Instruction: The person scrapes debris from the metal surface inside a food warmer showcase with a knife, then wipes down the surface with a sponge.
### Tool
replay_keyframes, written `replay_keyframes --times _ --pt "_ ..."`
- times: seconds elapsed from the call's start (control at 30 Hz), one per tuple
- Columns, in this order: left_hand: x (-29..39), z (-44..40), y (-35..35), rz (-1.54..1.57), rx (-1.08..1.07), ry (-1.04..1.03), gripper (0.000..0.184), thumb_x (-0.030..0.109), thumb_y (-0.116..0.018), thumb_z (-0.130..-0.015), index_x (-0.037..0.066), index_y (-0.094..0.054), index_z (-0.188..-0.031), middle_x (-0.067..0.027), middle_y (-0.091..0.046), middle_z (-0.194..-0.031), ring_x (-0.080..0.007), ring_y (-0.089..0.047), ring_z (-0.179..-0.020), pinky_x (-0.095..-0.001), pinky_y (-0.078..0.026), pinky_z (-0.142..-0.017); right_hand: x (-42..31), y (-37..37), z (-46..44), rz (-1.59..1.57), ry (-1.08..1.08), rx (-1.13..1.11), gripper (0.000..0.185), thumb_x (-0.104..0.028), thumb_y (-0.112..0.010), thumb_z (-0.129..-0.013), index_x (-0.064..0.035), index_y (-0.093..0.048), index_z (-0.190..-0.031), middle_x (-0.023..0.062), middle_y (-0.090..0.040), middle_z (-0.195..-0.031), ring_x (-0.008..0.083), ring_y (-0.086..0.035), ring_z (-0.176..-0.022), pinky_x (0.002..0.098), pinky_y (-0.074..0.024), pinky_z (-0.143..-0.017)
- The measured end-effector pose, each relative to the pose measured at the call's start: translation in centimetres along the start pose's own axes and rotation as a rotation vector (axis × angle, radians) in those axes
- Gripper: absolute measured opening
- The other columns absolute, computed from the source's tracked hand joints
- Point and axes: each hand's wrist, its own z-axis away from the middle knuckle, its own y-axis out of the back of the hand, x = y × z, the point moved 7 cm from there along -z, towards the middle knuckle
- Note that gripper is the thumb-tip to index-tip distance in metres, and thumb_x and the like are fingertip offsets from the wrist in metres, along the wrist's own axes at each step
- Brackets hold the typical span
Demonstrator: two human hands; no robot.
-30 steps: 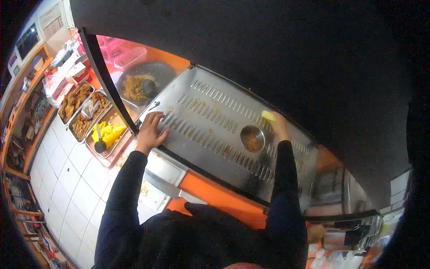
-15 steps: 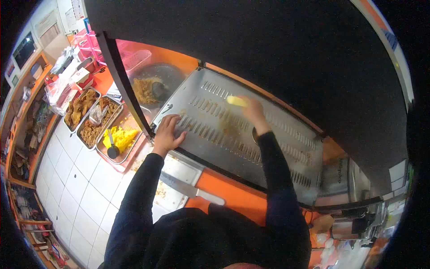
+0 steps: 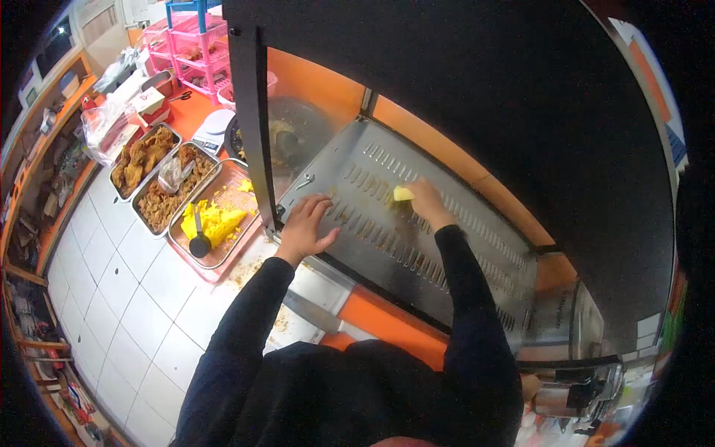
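Note:
My right hand (image 3: 426,204) grips a pale yellow sponge (image 3: 403,194) and presses it to a slotted metal plate (image 3: 335,186) inside a glass-sided display cabinet. Brownish crumbs and smears mark the plate around its slots. At the plate's near left corner, my left hand (image 3: 302,229) rests by the cabinet's front edge. Its fingers are spread and it holds nothing. Below the left hand, a large knife (image 3: 313,310) with a white handle lies on a white board, partly covered by my sleeve.
To the left stand metal trays of fried chicken (image 3: 141,160), brown fried pieces (image 3: 160,208) and yellow food (image 3: 216,223) with a black scoop (image 3: 199,244). A dark frame post (image 3: 257,134) rises beside my left hand. Pink stacked baskets (image 3: 190,48) stand behind. A dark panel (image 3: 447,89) overhangs the plate.
My right hand has drawn the sponge across the plate, toward me and a little left. My left hand stays at the near corner. The view has turned left, showing more of the pink baskets.

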Motion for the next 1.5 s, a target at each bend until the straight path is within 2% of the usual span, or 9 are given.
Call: replay_keyframes --times 0.2,0.3,0.4,0.5,0.6,1.1,1.3,1.4,1.5 --pt "-0.1 0.0 -0.2 0.010 -0.005 -0.012 0.051 0.034 -0.068 -0.074 0.006 -0.055 -0.115 -0.0107 -0.054 -0.123 -0.0336 -0.049 -0.118 -0.0429 -0.041 -0.099 -0.4 -0.1 0.2 0.049 0.029 0.059 0.037 0.000 -0.051 -0.079 -0.0147 -0.067 -0.109 0.0132 -0.063 -0.101 0.0337 -0.057 -0.101 0.0453 -0.0435 -0.089" --pt "0.1 -0.1 0.1 -0.004 -0.013 -0.001 0.052 0.034 -0.068 -0.074 0.006 -0.055 -0.115 -0.0108 -0.054 -0.124 -0.0336 -0.049 -0.119 -0.0430 -0.041 -0.099 -1.2 0.3 -0.1 0.092 0.037 -0.021 0.035 -0.001 -0.049 -0.079 -0.0120 -0.067 -0.107 0.0148 -0.064 -0.101 0.0343 -0.056 -0.102 0.0485 -0.0408 -0.094" --pt "0.0 0.0 0.0 -0.010 -0.012 -0.001 0.053 0.035 -0.067 -0.074 0.006 -0.055 -0.116 -0.0109 -0.054 -0.124 -0.0336 -0.048 -0.119 -0.0430 -0.040 -0.099 -0.5 -0.7 -0.2 0.134 0.081 0.046 0.032 -0.003 -0.048 -0.080 -0.0096 -0.066 -0.105 0.0159 -0.065 -0.099 0.0347 -0.056 -0.104 0.0503 -0.0366 -0.100" --pt "-0.1 0.0 -0.1 -0.008 0.000 -0.011 0.054 0.034 -0.068 -0.073 0.006 -0.053 -0.116 -0.0123 -0.053 -0.123 -0.0349 -0.048 -0.117 -0.0443 -0.041 -0.098 0.4 -1.9 -0.8 0.139 0.003 -0.071 0.040 -0.001 -0.051 -0.075 -0.0086 -0.064 -0.112 0.0158 -0.066 -0.104 0.0343 -0.054 -0.108 0.0551 -0.0274 -0.108" --pt "-0.2 0.0 -0.2 -0.014 0.003 -0.019 0.054 0.033 -0.068 -0.072 0.005 -0.052 -0.116 -0.0131 -0.053 -0.123 -0.0355 -0.048 -0.117 -0.0450 -0.041 -0.098 0.2 -2.2 -1.1 0.217 0.028 -0.068 0.037 -0.002 -0.051 -0.075 -0.0062 -0.064 -0.110 0.0157 -0.066 -0.103 0.0342 -0.055 -0.106 0.0552 -0.0247 -0.110" --pt "-0.2 0.0 0.0 -0.042 -0.011 -0.014 0.056 0.037 -0.067 -0.074 0.006 -0.053 -0.119 -0.0108 -0.052 -0.126 -0.0323 -0.045 -0.123 -0.0435 -0.038 -0.100 1.2 -3.0 -1.6 0.156 0.022 -0.084 0.039 -0.004 -0.052 -0.076 -0.0065 -0.063 -0.112 0.0150 -0.066 -0.095 0.0323 -0.057 -0.104 0.0558 -0.0183 -0.113" --pt "-0.3 0.1 -0.1 -0.040 -0.023 -0.016 0.056 0.037 -0.067 -0.074 0.007 -0.054 -0.119 -0.0104 -0.052 -0.127 -0.0320 -0.045 -0.124 -0.0439 -0.037 -0.102 1.9 -3.7 -1.3 0.127 0.003 -0.098 0.043 -0.003 -0.052 -0.075 -0.0073 -0.061 -0.117 0.0170 -0.064 -0.099 0.0331 -0.056 -0.105 0.0550 -0.0162 -0.114" --pt "-0.4 0.3 -0.2 -0.045 -0.020 -0.015 0.056 0.038 -0.067 -0.074 0.007 -0.054 -0.120 -0.0101 -0.052 -0.127 -0.0321 -0.045 -0.124 -0.0432 -0.036 -0.102 2.8 -3.2 -0.7 0.002 -0.006 -0.135 0.042 -0.004 -0.052 -0.076 -0.0061 -0.060 -0.117 0.0198 -0.063 -0.102 0.0361 -0.055 -0.106 0.0554 -0.0195 -0.113" --pt "-0.4 0.0 -0.2 -0.050 -0.013 -0.015 0.056 0.038 -0.067 -0.074 0.007 -0.054 -0.120 -0.0101 -0.052 -0.128 -0.0322 -0.045 -0.124 -0.0427 -0.036 -0.102 5.0 -0.4 -0.3 0.197 0.034 0.393 0.038 -0.007 -0.055 -0.076 -0.0044 -0.059 -0.114 0.0211 -0.061 -0.104 0.0388 -0.054 -0.106 0.0527 -0.0311 -0.107"
